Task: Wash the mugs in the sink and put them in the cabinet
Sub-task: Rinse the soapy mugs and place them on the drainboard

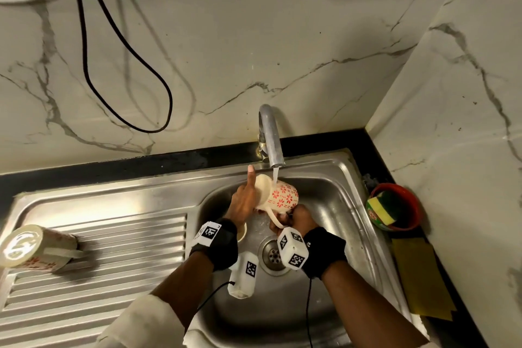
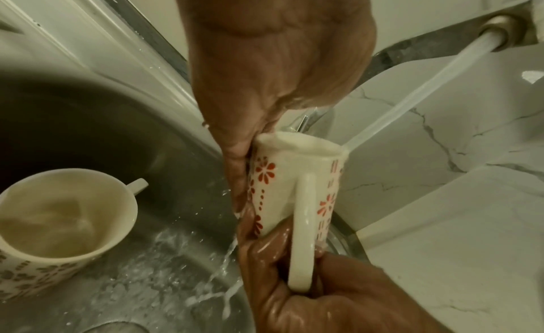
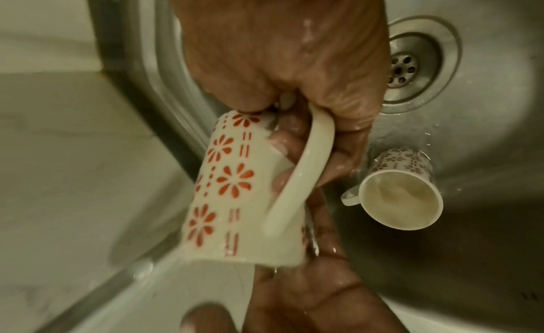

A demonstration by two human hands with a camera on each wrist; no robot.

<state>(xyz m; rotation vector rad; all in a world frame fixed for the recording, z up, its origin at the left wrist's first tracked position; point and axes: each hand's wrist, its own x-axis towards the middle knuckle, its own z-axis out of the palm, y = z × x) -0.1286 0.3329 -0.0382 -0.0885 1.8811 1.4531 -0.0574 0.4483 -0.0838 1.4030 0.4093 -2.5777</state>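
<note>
A cream mug with red flowers (image 1: 282,196) lies tilted on its side under the running tap (image 1: 269,135), over the steel sink (image 1: 336,206). My right hand (image 1: 299,217) grips its handle (image 2: 303,233), fingers through the loop (image 3: 282,149). My left hand (image 1: 243,202) lies against the mug's base end, one digit straight up beside the base (image 1: 250,175) and fingers flat along its side (image 2: 238,175). A second flowered mug (image 2: 58,217) stands in the basin holding water, also seen as the second mug (image 3: 400,194). A third mug (image 1: 31,248) lies on the drainboard (image 1: 113,248).
Water streams (image 2: 441,82) from the spout and splashes in the basin near the drain (image 1: 272,256). A red bowl with a yellow-green sponge (image 1: 392,206) sits on the right counter, a yellow cloth (image 1: 418,277) in front of it. A black cable (image 1: 127,65) hangs on the marble wall.
</note>
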